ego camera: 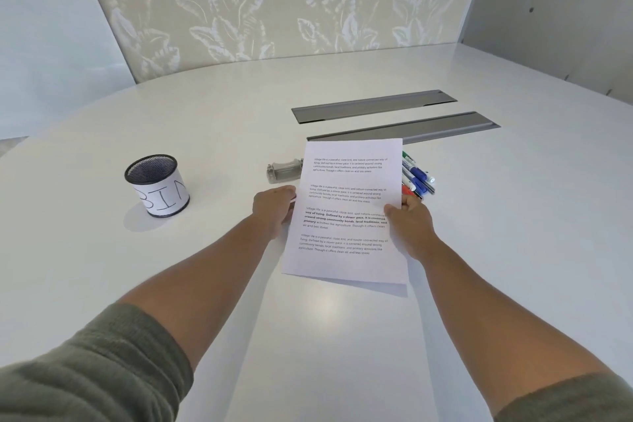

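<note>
A white sheet of paper (346, 264) with several short printed paragraphs is held up just above the white table (212, 134), tilted toward me. My left hand (272, 207) grips its left edge, fingers curled behind the sheet. My right hand (409, 217) pinches the right edge, thumb on the printed side. The sheet casts a shadow on the table under its lower edge.
A black mesh cup (157, 184) labelled "BIN" stands at the left. A grey stapler (284, 171) lies just behind my left hand. Several markers (418, 176) lie behind the paper's right edge. Two grey cable-slot covers (373, 105) sit farther back. A patterned wall panel stands behind the table.
</note>
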A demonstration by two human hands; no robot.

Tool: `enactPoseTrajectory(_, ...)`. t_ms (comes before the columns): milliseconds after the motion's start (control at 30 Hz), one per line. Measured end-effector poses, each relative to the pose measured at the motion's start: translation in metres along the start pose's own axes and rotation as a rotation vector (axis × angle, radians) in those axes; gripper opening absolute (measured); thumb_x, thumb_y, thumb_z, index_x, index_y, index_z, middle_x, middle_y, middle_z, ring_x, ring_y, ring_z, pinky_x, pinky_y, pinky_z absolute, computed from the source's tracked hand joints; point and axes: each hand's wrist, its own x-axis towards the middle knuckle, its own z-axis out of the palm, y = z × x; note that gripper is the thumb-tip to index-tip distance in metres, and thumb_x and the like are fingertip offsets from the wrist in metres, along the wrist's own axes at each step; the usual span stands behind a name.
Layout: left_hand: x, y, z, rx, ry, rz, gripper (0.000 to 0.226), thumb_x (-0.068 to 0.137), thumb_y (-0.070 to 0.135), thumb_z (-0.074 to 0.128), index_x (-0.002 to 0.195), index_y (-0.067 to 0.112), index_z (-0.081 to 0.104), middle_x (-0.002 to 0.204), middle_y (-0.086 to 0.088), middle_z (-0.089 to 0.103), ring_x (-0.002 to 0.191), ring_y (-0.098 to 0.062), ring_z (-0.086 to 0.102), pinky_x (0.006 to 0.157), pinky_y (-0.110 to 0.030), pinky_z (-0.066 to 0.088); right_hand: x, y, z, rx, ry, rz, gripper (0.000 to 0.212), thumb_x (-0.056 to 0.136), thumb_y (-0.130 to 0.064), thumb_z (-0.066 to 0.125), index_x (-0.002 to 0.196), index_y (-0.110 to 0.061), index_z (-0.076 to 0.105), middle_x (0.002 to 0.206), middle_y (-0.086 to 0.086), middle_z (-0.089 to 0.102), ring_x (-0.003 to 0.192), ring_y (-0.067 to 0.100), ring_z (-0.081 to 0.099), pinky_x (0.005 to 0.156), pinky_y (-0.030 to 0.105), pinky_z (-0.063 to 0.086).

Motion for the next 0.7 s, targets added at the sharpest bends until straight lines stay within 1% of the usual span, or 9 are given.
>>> enactPoseTrajectory(67, 0.008, 0.002, 0.005, -0.015, 0.006, -0.006, 0.009, 0.084, 0.009, 0.067, 0.075, 0.013, 0.067, 0.075, -0.003, 0.071, 0.059, -0.019, 0.064, 0.082, -0.032, 0.058, 0.0, -0.001, 0.002, 0.023, -0.002, 0.002, 0.014, 0.087, -0.015, 0.059, 0.101, -0.02, 0.062, 0.085, -0.003, 0.069, 0.077, 0.018, 0.064, 0.071, 0.028, 0.05)
enactPoseTrajectory(133, 0.016, 0.005, 0.009, -0.021, 0.01, -0.007, 0.004, 0.085, 0.01, 0.066, 0.082, 0.012, 0.068, 0.076, -0.004, 0.07, 0.059, -0.018, 0.062, 0.081, -0.032, 0.058, 0.001, -0.003, 0.004, 0.021, 0.003, -0.001, 0.015, 0.088, -0.015, 0.058, 0.102, -0.02, 0.062, 0.086, -0.004, 0.069, 0.078, 0.016, 0.064, 0.066, 0.025, 0.048)
enactPoseTrajectory(200, 0.022, 0.009, 0.014, -0.021, 0.017, -0.002, 0.004, 0.086, 0.013, 0.067, 0.086, 0.009, 0.068, 0.074, -0.004, 0.068, 0.056, -0.015, 0.06, 0.073, -0.028, 0.058, 0.003, -0.003, 0.005, 0.016, 0.021, 0.006, 0.014, 0.089, -0.014, 0.058, 0.103, -0.017, 0.061, 0.081, -0.007, 0.066, 0.071, 0.008, 0.063, 0.057, 0.02, 0.046)
enactPoseTrajectory(267, 0.028, 0.013, 0.017, 0.003, 0.036, 0.002, 0.008, 0.085, 0.016, 0.067, 0.084, 0.008, 0.067, 0.07, -0.005, 0.067, 0.051, -0.014, 0.058, 0.059, -0.022, 0.056, 0.005, -0.002, 0.005, 0.032, 0.028, 0.015, 0.014, 0.09, -0.012, 0.058, 0.104, -0.015, 0.061, 0.075, -0.011, 0.061, 0.059, -0.001, 0.059, 0.047, 0.012, 0.042)
enactPoseTrajectory(367, 0.036, 0.018, 0.024, -0.021, 0.043, -0.024, 0.01, 0.085, 0.015, 0.063, 0.081, 0.007, 0.066, 0.064, -0.005, 0.064, 0.043, -0.013, 0.052, 0.046, -0.018, 0.048, 0.008, -0.002, 0.007, -0.012, 0.029, 0.007, 0.019, 0.09, -0.015, 0.058, 0.109, -0.017, 0.06, 0.076, -0.013, 0.058, 0.066, 0.004, 0.056, 0.053, 0.018, 0.04)
enactPoseTrajectory(500, 0.046, 0.021, 0.033, -0.115, 0.07, -0.07, 0.021, 0.089, 0.024, 0.066, 0.077, 0.007, 0.067, 0.053, -0.003, 0.065, 0.036, -0.013, 0.049, 0.043, -0.016, 0.045, 0.013, -0.002, 0.01, 0.015, 0.058, 0.017, 0.015, 0.089, -0.014, 0.058, 0.102, -0.019, 0.061, 0.077, -0.014, 0.063, 0.069, 0.007, 0.06, 0.054, 0.018, 0.041)
enactPoseTrajectory(567, 0.052, 0.021, 0.036, -0.171, 0.072, -0.077, 0.029, 0.091, 0.03, 0.067, 0.072, 0.008, 0.066, 0.047, -0.001, 0.062, 0.031, -0.012, 0.044, 0.036, -0.012, 0.038, 0.013, -0.002, 0.01, -0.003, 0.066, 0.014, 0.013, 0.089, -0.016, 0.059, 0.102, -0.018, 0.061, 0.074, -0.014, 0.062, 0.064, 0.002, 0.058, 0.048, 0.013, 0.04)
enactPoseTrajectory(633, 0.058, 0.023, 0.039, -0.196, 0.079, -0.082, 0.034, 0.093, 0.033, 0.065, 0.068, 0.01, 0.065, 0.044, 0.001, 0.06, 0.027, -0.011, 0.039, 0.034, -0.011, 0.033, 0.015, -0.001, 0.01, -0.001, 0.07, 0.01, 0.012, 0.089, -0.016, 0.059, 0.1, -0.016, 0.062, 0.071, -0.013, 0.061, 0.061, 0.003, 0.056, 0.048, 0.014, 0.04)
enactPoseTrajectory(700, 0.061, 0.024, 0.041, -0.199, 0.092, -0.092, 0.036, 0.093, 0.035, 0.064, 0.066, 0.012, 0.064, 0.043, 0.002, 0.06, 0.026, -0.011, 0.04, 0.034, -0.011, 0.036, 0.016, 0.0, 0.011, 0.014, 0.062, 0.009, 0.012, 0.089, -0.014, 0.059, 0.1, -0.017, 0.062, 0.075, -0.01, 0.065, 0.063, 0.005, 0.059, 0.051, 0.016, 0.042)
